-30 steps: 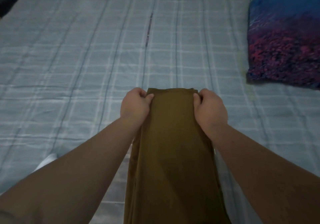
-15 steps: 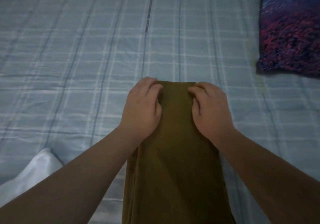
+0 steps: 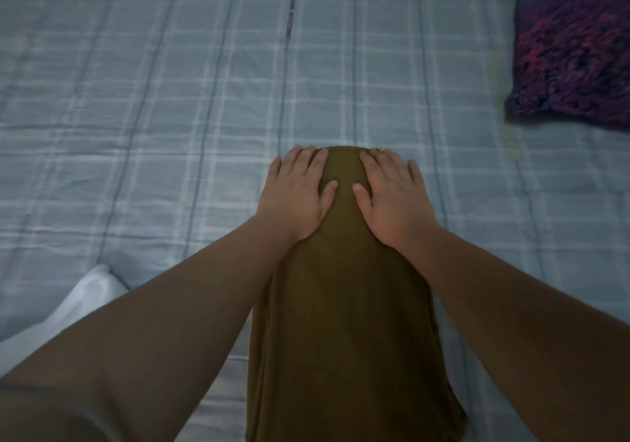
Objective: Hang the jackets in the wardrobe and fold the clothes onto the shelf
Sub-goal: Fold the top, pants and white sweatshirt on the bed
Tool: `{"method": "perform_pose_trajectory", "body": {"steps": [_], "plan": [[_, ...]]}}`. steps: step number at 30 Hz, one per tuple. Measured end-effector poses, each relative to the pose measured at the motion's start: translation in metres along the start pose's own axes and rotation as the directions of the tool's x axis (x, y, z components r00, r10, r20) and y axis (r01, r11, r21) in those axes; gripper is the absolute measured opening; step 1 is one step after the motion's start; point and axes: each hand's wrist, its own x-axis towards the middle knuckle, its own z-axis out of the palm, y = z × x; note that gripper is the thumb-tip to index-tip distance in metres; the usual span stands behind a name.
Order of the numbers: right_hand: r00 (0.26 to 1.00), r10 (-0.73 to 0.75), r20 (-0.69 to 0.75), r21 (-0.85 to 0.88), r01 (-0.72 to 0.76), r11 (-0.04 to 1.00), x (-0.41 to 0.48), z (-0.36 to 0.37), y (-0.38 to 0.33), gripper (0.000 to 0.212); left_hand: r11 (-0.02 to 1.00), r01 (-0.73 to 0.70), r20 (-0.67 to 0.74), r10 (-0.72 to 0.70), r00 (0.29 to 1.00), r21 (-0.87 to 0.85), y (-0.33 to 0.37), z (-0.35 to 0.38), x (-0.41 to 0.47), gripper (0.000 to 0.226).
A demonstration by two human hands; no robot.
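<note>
An olive-brown garment, folded into a long narrow strip, lies on the bed and runs from the bottom edge of the view up to the middle. My left hand lies flat on the far left corner of the strip, fingers straight. My right hand presses flat on the far right corner in the same way. Both thumbs point inward and sit close together on the cloth. The garment's near end is cut off by the frame.
The bed is covered by a light blue checked sheet. A purple and blue patterned pillow lies at the far right. A white piece of cloth shows at the lower left, partly behind my left arm.
Both hands went from pinching the far corners of the garment to lying flat on it with straight fingers. The view has tilted down a little.
</note>
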Motion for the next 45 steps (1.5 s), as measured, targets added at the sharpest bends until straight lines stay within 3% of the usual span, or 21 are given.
{"method": "perform_pose_trajectory", "body": {"steps": [3,8,13,16,21,26,32,35,38,45], "plan": [[1.000,-0.019,0.020,0.027,0.018,0.999,-0.006,-0.011,0.001,0.067,0.998,0.002,0.044,0.001,0.999,-0.070,0.001,-0.011,0.000,0.068],[0.984,-0.115,-0.138,0.123,0.132,0.984,-0.068,-0.041,-0.019,0.059,0.996,-0.019,-0.035,0.016,0.999,-0.091,0.011,-0.034,-0.028,0.068],[0.970,-0.242,-0.005,0.118,0.241,0.963,-0.181,-0.049,-0.040,0.060,0.968,-0.179,-0.150,0.153,0.977,-0.174,0.033,-0.041,-0.128,0.063],[0.937,-0.337,0.087,0.046,0.334,0.941,-0.246,-0.031,-0.042,0.068,0.952,-0.290,-0.050,0.286,0.957,-0.094,0.044,-0.024,-0.213,0.067],[0.856,-0.426,0.293,-0.063,0.462,0.885,-0.304,-0.011,-0.036,0.086,0.894,-0.442,0.245,0.413,0.877,0.075,0.044,-0.001,-0.292,0.091],[0.846,-0.385,0.368,-0.130,0.457,0.880,-0.315,-0.007,-0.027,0.089,0.881,-0.455,0.347,0.388,0.854,0.133,0.030,0.011,-0.306,0.100],[0.920,-0.273,0.282,-0.188,0.333,0.924,-0.319,0.005,-0.033,0.069,0.878,-0.444,0.371,0.358,0.857,0.179,0.035,0.011,-0.306,0.096],[0.934,-0.255,0.249,-0.188,0.305,0.934,-0.321,0.012,-0.036,0.069,0.890,-0.409,0.316,0.337,0.887,0.200,0.042,0.010,-0.307,0.082],[0.939,-0.261,0.224,-0.216,0.309,0.926,-0.322,0.015,-0.033,0.070,0.883,-0.408,0.329,0.324,0.887,0.232,0.047,0.011,-0.313,0.070],[0.907,-0.305,0.290,-0.233,0.376,0.897,-0.352,0.001,-0.038,0.066,0.897,-0.385,0.431,0.266,0.862,0.217,0.057,-0.001,-0.347,0.073]]}}
